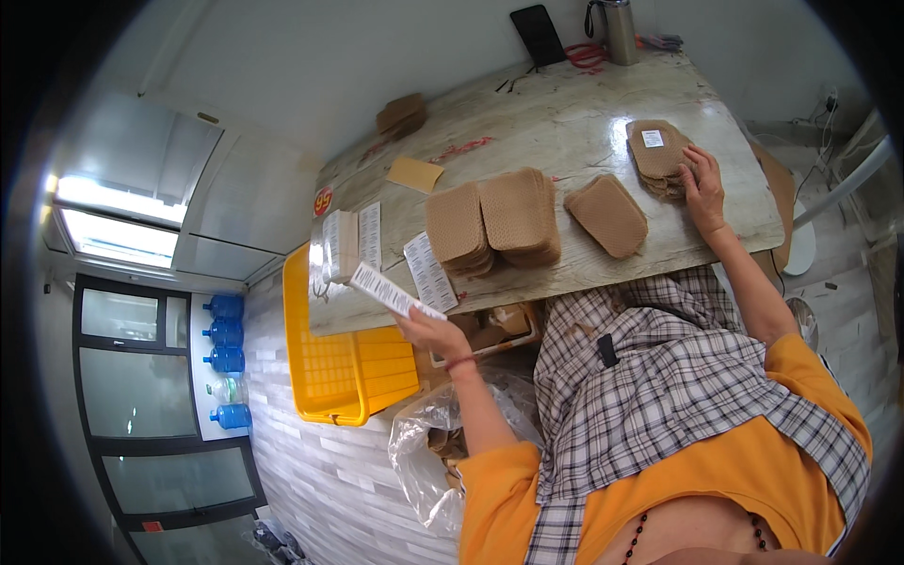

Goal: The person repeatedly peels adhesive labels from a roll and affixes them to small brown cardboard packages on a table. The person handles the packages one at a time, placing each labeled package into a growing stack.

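Observation:
My left hand (pixel 434 333) holds a strip of white printed labels (pixel 388 286) tilted above the table's front edge. At the right, my right hand (pixel 704 189) rests against the side of a stack of embossed brown paper pieces (pixel 657 159), fingers slightly spread. A small white label (pixel 652 138) sits on the top piece. Left of that stack lies a smaller brown pile (pixel 609 217), set at an angle. Two taller brown stacks (pixel 455 222) (pixel 519 212) stand side by side in the middle. One label sheet (pixel 429 272) lies partly against them.
A block of label sheets (pixel 340 246) and another sheet (pixel 369 236) lie at the table's left end. Farther back are a tan card (pixel 415 174), more brown pieces (pixel 401 115), a phone (pixel 538 35) and a steel flask (pixel 620 32). Below stand a yellow basket (pixel 359 381) and a plastic bag (pixel 417 452).

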`<state>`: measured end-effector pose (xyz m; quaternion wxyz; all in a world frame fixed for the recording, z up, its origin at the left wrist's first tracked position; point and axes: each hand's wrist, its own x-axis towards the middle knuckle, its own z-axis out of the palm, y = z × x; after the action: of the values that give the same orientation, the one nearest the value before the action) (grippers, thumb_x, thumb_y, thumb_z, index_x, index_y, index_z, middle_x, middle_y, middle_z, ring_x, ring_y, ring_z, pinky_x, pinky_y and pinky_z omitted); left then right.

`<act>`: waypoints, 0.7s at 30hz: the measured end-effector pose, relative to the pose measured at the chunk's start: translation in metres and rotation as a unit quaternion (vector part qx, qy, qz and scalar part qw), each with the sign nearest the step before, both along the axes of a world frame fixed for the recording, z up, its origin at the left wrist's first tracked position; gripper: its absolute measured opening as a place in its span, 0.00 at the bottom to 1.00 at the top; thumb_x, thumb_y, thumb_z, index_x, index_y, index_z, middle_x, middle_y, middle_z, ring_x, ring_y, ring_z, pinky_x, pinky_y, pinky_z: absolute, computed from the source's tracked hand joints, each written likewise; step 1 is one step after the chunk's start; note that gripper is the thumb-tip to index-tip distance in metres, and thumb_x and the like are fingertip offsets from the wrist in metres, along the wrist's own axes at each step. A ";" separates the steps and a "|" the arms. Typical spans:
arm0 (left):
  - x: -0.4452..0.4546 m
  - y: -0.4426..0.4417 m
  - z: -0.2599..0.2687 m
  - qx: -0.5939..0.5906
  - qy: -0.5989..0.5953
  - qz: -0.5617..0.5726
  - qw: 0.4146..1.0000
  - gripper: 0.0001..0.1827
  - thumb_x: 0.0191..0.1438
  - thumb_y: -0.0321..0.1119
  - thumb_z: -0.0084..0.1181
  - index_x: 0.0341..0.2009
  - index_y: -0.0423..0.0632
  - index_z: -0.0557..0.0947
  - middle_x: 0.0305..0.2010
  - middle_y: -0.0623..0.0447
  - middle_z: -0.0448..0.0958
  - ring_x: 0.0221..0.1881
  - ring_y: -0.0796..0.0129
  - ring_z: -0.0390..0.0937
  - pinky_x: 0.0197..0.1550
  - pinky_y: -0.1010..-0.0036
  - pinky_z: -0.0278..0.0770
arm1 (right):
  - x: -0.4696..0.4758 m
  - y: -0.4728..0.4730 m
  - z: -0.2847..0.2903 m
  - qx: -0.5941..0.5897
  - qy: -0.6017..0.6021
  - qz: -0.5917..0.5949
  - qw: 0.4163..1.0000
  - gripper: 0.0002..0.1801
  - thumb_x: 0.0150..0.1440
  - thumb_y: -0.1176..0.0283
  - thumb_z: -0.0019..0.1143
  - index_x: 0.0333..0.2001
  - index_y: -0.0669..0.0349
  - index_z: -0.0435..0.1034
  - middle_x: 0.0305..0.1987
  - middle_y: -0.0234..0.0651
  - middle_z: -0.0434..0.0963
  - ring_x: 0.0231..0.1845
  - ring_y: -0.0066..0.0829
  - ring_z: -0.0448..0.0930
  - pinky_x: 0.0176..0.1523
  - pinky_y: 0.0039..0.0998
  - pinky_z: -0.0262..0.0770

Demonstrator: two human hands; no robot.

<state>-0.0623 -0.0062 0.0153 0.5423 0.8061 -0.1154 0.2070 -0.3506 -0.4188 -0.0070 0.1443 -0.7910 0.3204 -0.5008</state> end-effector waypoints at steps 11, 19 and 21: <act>-0.192 -0.069 0.023 0.035 0.033 -0.387 0.921 0.38 0.64 0.33 0.55 0.73 0.37 0.53 0.61 0.38 0.68 0.60 0.48 0.68 0.63 0.62 0.65 | 0.029 0.171 0.109 0.539 -0.156 0.474 0.678 0.11 0.59 0.76 0.64 0.45 0.65 0.73 0.41 0.30 0.79 0.42 0.15 0.77 0.46 0.21 0.75; -0.143 -0.106 0.061 -0.319 0.459 -0.505 0.658 0.17 0.58 0.22 0.60 0.52 0.38 0.75 0.44 0.50 0.80 0.42 0.72 0.77 0.46 0.77 0.74 | 0.021 0.157 0.098 0.470 -0.030 0.473 0.745 0.11 0.57 0.74 0.67 0.40 0.65 0.72 0.34 0.26 0.78 0.37 0.12 0.76 0.41 0.19 0.75; -0.144 -0.114 0.059 -0.327 0.430 -0.493 0.682 0.06 0.59 0.23 0.61 0.42 0.39 0.81 0.39 0.51 0.83 0.38 0.73 0.79 0.44 0.77 0.75 | 0.021 0.155 0.093 0.497 -0.060 0.462 0.732 0.11 0.58 0.74 0.67 0.41 0.65 0.73 0.35 0.27 0.78 0.37 0.13 0.77 0.40 0.19 0.76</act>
<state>-0.2060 -0.1204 0.0741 0.7852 0.4046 -0.1751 -0.4349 -0.3298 -0.2635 0.0862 0.7497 -0.6249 0.1096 -0.1883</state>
